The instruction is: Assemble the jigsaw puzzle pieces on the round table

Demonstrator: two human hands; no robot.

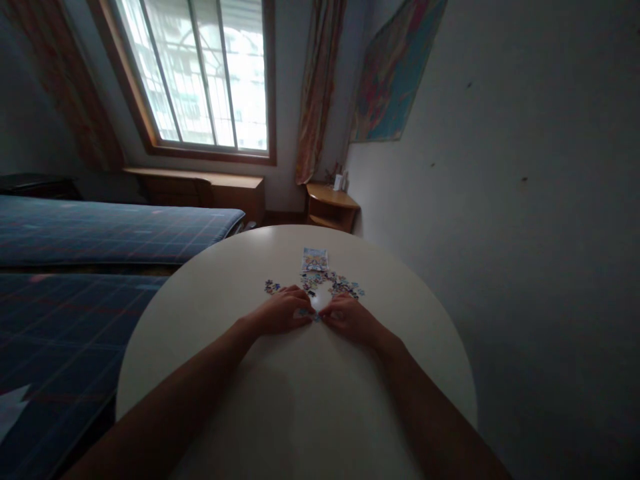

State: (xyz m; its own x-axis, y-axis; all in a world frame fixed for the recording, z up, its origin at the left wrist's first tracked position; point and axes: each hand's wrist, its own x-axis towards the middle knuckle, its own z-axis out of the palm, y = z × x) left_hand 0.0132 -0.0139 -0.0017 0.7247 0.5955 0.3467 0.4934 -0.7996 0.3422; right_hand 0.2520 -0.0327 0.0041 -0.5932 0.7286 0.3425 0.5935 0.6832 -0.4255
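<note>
Both my hands meet near the middle of a round white table. My left hand (286, 310) has its fingers closed at some small bluish jigsaw puzzle pieces (317, 317) lying on the tabletop. From the other side, my right hand (345, 312) pinches at the same pieces, its fingertips almost touching the left ones. My fingers partly hide these pieces. Just beyond the hands, loose jigsaw puzzle pieces (345, 287) are spread in an arc. A smaller cluster of loose pieces (271, 287) lies past my left knuckles. Behind the arc rests a small picture card or packet (315, 259).
The round table (300, 407) fills the space before me. Blue plaid mattresses (100, 230) stand at its left, and a wall (500, 233) runs along the right. A wooden corner shelf (333, 197) and a desk (225, 183) sit beyond, below the window (200, 73).
</note>
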